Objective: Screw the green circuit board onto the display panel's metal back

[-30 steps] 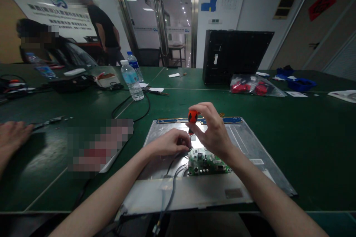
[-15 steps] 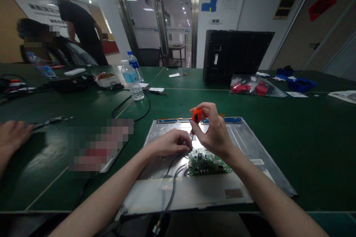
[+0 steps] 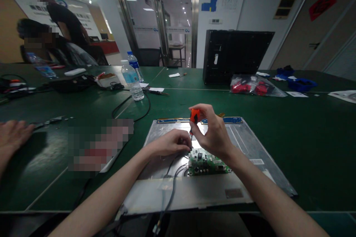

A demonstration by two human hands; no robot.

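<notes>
Screwdriver [image 3: 195, 116], orange-handled, stands nearly upright over the panel [image 3: 250, 144], its tip down at the far left corner of the green board [image 3: 207, 163] that lies on the panel's middle. Right hand [image 3: 213, 133] grips the handle, thumb and fingertips closed around it. Left hand [image 3: 169, 142] is curled shut low beside the shaft, fingertips pinched at the tip; whether they hold the shaft or something small I cannot tell.

The panel, bare grey metal, lies flat on the green table [image 3: 306, 129]. Grey cables [image 3: 172, 181] run from the board to the panel's near edge and over it. A blue strip [image 3: 222, 120] lines the panel's far edge. A white sticker [image 3: 257, 162] sits on the panel right of the board and a grey sticker [image 3: 233, 193] lies toward the panel's near edge; the print on both is too small to read.

Beyond the panel to the left stands a bottle [image 3: 132, 81] with a pale blue label, unreadable. Beyond it to the right are a black case [image 3: 233, 55] and a bag [image 3: 254, 87] of red parts. Well left of the panel another person's hand [image 3: 12, 135] lies flat on the table. Far beyond the panel, a red sign [image 3: 322, 4] hangs on the right wall, its dark mark illegible
</notes>
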